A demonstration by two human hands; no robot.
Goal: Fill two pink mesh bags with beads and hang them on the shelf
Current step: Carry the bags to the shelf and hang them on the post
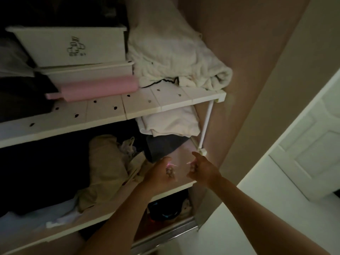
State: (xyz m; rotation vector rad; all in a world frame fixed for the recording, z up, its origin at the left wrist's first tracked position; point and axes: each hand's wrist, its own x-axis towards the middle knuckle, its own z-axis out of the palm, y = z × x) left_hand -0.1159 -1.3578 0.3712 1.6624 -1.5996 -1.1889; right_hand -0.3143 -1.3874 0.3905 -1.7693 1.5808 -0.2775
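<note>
Your two hands reach up together toward the right end of the dim shelf (117,205), just below the white post (207,124) that joins it to the upper shelf board (103,115). Your left hand (160,174) has its fingers curled in and its thumb raised, and it pinches a small pale bundle with a glint of pink thread at the top; this looks like one pink mesh bag (170,171), though it is too small and dark to make out beads. Your right hand (201,169) sits just beside the left, index finger pointing up at the post's lower joint, the other fingers closed on a second small bundle (192,167) with a pink strand sticking out to the left. The two bundles are near each other but apart, both held in front of the shelf's right end, neither hanging from anything.

Behind your hands lies a dark folded garment (165,146) under a stack of white cloth (171,124). A tan crumpled cloth (106,168) lies to the left on the same shelf. On the upper board stand a white box (73,46) with a printed drawing, a pink roll (99,89) in front of it, and a cream blanket (176,57) at the right
</note>
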